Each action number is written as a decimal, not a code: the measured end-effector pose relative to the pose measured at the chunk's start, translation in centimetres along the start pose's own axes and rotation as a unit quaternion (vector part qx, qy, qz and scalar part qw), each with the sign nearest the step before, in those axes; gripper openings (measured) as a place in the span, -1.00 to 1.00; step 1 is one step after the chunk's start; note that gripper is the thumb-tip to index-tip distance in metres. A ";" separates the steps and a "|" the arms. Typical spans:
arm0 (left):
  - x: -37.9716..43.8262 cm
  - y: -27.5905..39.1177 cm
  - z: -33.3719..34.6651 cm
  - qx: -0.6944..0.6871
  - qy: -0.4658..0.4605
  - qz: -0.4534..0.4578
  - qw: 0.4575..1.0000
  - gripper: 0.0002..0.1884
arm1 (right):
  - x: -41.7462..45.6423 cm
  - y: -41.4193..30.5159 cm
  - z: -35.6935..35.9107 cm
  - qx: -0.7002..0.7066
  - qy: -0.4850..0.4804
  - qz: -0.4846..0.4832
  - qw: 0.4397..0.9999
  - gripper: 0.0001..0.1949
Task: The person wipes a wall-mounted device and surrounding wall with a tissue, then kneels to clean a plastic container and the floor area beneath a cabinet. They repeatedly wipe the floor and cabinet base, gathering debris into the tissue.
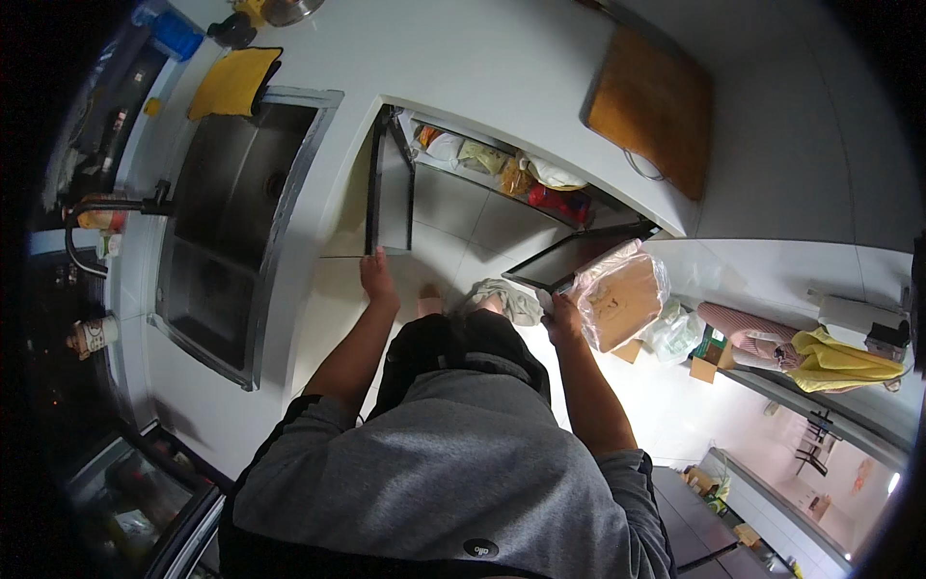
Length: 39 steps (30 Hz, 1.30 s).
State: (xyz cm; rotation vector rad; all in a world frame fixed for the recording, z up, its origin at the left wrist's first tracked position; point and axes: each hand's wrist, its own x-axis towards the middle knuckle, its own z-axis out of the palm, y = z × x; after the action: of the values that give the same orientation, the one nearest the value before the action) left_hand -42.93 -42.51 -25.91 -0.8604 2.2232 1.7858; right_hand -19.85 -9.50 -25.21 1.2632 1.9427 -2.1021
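Two dark-framed cabinet doors stand open under the pale countertop (pixel 463 69). My left hand (pixel 377 276) grips the outer edge of the left cabinet door (pixel 394 192). At the outer corner of the right cabinet door (pixel 571 255), my right hand (pixel 564 318) is closed around the edge. Something small and pale (pixel 544 299) shows beside its fingers; what it is cannot be made out. Between the doors, a shelf or drawer inside the cabinet holds several bagged goods (pixel 481 155), among them a red package (pixel 557 203).
A grey cloth (pixel 515 302) lies on the floor by my right foot. A plastic-lined cardboard box (pixel 621 300) and a plastic bag (pixel 674 333) stand right of my right hand. The sink (pixel 224 231) is at left, with a yellow cloth (pixel 235 83) over its rim. A wooden cutting board (pixel 651 108) rests on the countertop.
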 end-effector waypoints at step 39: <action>-3.6 11.1 32.5 0.068 -0.483 -0.228 0.843 -0.59 | 14.3 -16.1 7.2 0.252 0.221 0.274 0.901 -0.84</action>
State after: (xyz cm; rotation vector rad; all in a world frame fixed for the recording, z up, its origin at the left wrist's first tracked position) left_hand -53.01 -9.55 -23.76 -0.2757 1.3144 1.3383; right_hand -41.59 -4.84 -20.39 2.2196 0.9126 -2.1773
